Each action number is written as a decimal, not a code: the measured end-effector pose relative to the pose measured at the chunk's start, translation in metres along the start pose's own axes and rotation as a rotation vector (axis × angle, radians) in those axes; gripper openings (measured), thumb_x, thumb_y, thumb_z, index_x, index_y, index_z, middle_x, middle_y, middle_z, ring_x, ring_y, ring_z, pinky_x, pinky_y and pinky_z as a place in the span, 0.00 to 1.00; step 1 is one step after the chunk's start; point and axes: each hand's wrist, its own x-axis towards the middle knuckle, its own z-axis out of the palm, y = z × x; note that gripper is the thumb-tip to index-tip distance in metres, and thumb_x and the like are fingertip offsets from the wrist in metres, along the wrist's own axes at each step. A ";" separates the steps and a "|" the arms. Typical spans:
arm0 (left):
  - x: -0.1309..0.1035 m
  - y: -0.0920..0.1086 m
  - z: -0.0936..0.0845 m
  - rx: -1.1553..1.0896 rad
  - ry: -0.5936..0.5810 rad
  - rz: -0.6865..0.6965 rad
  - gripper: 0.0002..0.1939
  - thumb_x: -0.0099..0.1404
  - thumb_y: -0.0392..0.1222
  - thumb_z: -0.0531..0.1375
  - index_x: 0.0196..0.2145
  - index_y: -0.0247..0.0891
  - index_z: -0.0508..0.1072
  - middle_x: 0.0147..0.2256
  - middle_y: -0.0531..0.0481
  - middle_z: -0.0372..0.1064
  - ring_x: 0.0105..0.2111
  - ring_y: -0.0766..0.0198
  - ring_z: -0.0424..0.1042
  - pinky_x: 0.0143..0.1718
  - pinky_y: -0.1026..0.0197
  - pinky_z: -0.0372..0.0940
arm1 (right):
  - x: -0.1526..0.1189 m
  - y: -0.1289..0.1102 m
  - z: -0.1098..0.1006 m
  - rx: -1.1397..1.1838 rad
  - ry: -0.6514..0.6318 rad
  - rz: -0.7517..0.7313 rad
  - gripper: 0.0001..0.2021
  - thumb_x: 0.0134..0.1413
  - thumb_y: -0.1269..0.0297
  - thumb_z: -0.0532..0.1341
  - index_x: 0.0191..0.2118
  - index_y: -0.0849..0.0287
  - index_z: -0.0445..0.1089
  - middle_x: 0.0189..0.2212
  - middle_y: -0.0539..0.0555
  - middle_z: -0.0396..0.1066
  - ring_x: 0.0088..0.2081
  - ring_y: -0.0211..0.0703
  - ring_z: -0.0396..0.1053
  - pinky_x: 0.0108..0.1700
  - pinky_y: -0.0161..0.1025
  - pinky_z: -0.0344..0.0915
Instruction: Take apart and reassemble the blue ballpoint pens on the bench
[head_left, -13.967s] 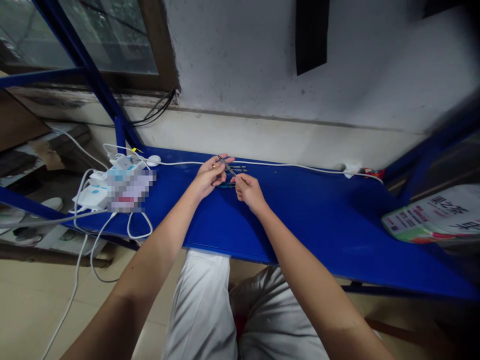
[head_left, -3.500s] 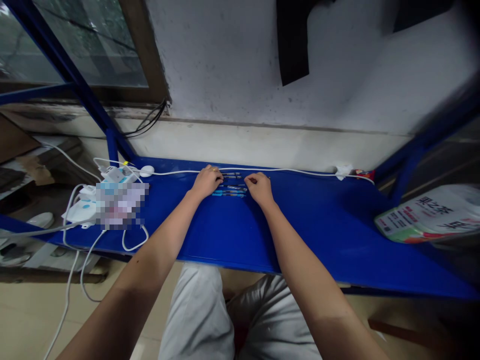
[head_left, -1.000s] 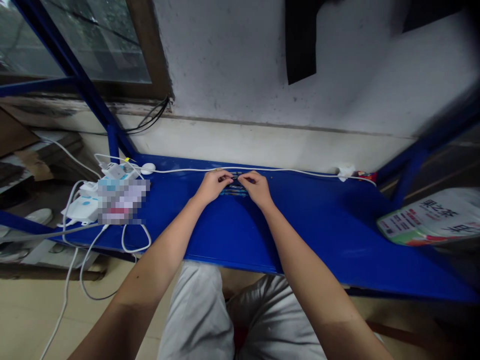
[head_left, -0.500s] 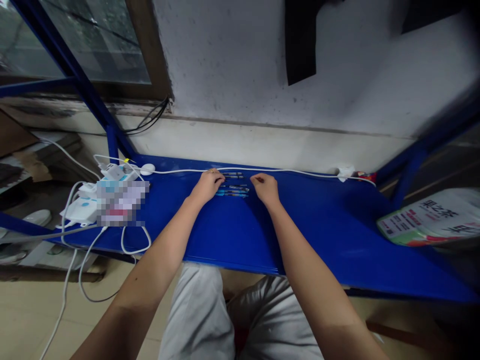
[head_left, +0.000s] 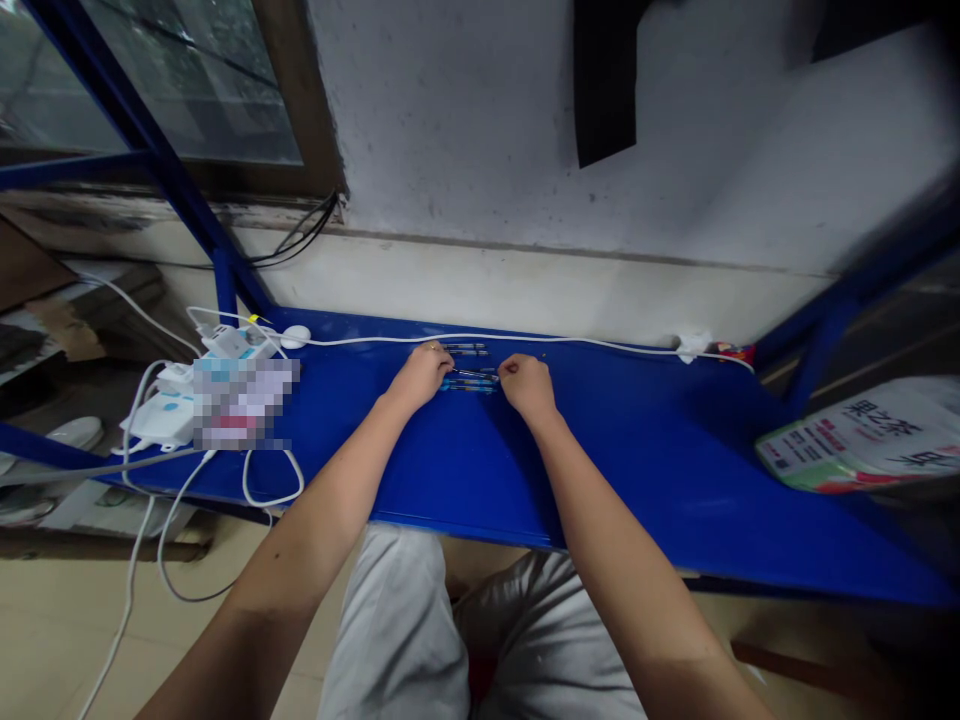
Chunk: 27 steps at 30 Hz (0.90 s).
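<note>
A dark, slim pen (head_left: 474, 373) lies low over the blue shelf, spanning the space from one hand to the other. My left hand (head_left: 424, 374) pinches its left end with thumb and forefinger. At the pen's right end, the fingers of my right hand (head_left: 528, 382) are closed; the tip between them is hidden. Just behind, dark pens (head_left: 469, 349) lie side by side beyond my left fingertips. Nearer to me, pens with light blue parts (head_left: 469, 386) lie in a row, partly covered by my left hand.
The blue shelf (head_left: 465, 470) runs along the wall. Power strips and chargers (head_left: 169, 410) with white cables crowd its left side. One white cable (head_left: 600, 344) stretches along the back edge. A large printed package (head_left: 862, 435) stands at right. A tiny speck (head_left: 544, 354) lies behind my right hand.
My right hand has come slightly down and left, its fingertips now meeting the pen's right end. My left hand has shifted a little right and toward me.
</note>
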 end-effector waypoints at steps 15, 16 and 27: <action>0.002 0.011 0.009 -0.060 0.002 -0.045 0.11 0.64 0.27 0.60 0.36 0.38 0.81 0.39 0.43 0.77 0.41 0.54 0.77 0.51 0.49 0.72 | 0.003 0.007 0.008 0.052 0.030 -0.022 0.09 0.51 0.74 0.63 0.31 0.54 0.81 0.31 0.56 0.81 0.35 0.49 0.78 0.42 0.40 0.70; 0.002 0.011 0.009 -0.072 0.008 -0.049 0.13 0.64 0.26 0.59 0.37 0.38 0.81 0.40 0.43 0.78 0.41 0.55 0.77 0.51 0.50 0.72 | 0.002 0.006 0.008 0.048 0.022 -0.017 0.09 0.51 0.74 0.63 0.32 0.54 0.81 0.31 0.56 0.81 0.36 0.50 0.78 0.42 0.40 0.70; -0.001 -0.002 -0.003 -0.011 0.102 -0.082 0.14 0.63 0.27 0.59 0.38 0.40 0.82 0.41 0.43 0.78 0.42 0.53 0.76 0.53 0.47 0.71 | 0.011 0.014 0.007 0.084 -0.016 -0.071 0.12 0.57 0.76 0.61 0.36 0.56 0.82 0.36 0.56 0.82 0.40 0.49 0.78 0.47 0.41 0.70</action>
